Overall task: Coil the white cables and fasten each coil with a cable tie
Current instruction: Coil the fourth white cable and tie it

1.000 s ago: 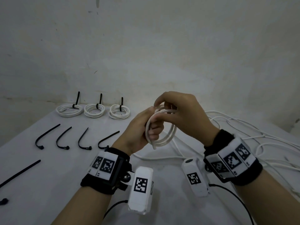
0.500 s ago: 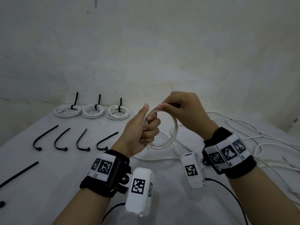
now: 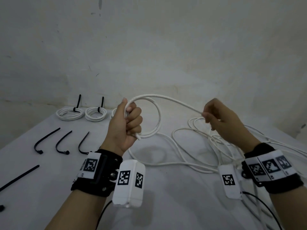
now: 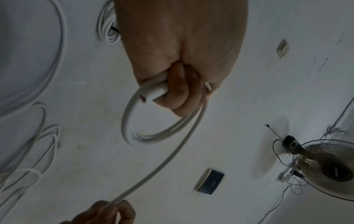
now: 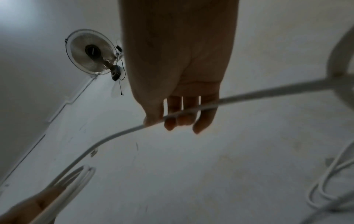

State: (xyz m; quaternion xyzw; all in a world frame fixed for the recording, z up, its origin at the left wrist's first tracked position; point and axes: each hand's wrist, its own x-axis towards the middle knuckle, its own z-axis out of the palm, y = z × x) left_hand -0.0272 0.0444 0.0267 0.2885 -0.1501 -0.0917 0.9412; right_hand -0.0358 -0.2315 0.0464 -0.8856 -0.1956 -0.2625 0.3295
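My left hand point(image 3: 130, 123) is held above the table in a fist round a small coil of white cable point(image 3: 158, 118); the cable's cut end point(image 4: 153, 93) pokes out below the fingers. From the coil's top a free strand point(image 3: 179, 103) runs right to my right hand point(image 3: 206, 116), which pinches it between thumb and fingertips point(image 5: 182, 119). The rest of this cable drops into a loose tangle of white cables point(image 3: 196, 146) on the table. Two tied coils point(image 3: 70, 113) point(image 3: 96, 113) lie at the back left; a third point(image 3: 114, 112) is mostly hidden behind my left hand.
Three curved black cable ties point(image 3: 44, 140) point(image 3: 63, 142) point(image 3: 83, 143) lie in a row on the left of the white table point(image 3: 166, 205), with a straight one point(image 3: 18, 178) nearer the front left edge. A wall stands just behind the table. A fan point(image 4: 325, 166) hangs on the wall.
The hands have moved apart. My right hand let go of the coil's top and slid right along the cable, drawing out a long strand. My left hand kept the coil.
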